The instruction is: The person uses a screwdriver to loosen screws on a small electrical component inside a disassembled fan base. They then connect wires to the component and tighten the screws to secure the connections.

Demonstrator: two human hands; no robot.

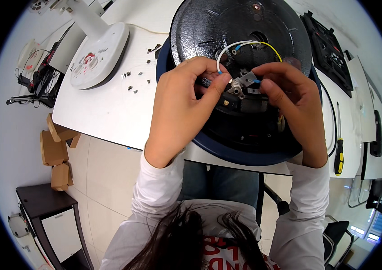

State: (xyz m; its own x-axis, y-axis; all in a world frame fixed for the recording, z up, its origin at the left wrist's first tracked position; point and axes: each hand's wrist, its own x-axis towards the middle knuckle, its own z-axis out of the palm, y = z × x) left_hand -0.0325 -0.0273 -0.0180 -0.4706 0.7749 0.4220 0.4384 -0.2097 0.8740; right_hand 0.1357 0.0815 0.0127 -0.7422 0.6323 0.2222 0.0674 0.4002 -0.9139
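In front of me lies an opened round appliance with a dark blue outer rim [240,158] and a glossy black round metal plate [195,29]. Near its middle sits a small metal bracket [246,79] with screws. My left hand [179,101] is closed at the bracket's left, thumb and forefinger pinching the end of a white wire [219,57]. On the other side, my right hand [292,92] pinches a small blue-sleeved terminal [258,82] against the bracket. A yellow wire [272,47] arches down behind the right fingers. Another blue-sleeved ring terminal [235,51] hangs loose above.
Several small screws and metal parts [127,74] lie on the white table [148,103] to the left, near a white stand base [98,58]. A yellow-and-black screwdriver [339,155] rests at right, below an open black tool case [328,54]. Cardboard boxes [55,148] stand on the floor.
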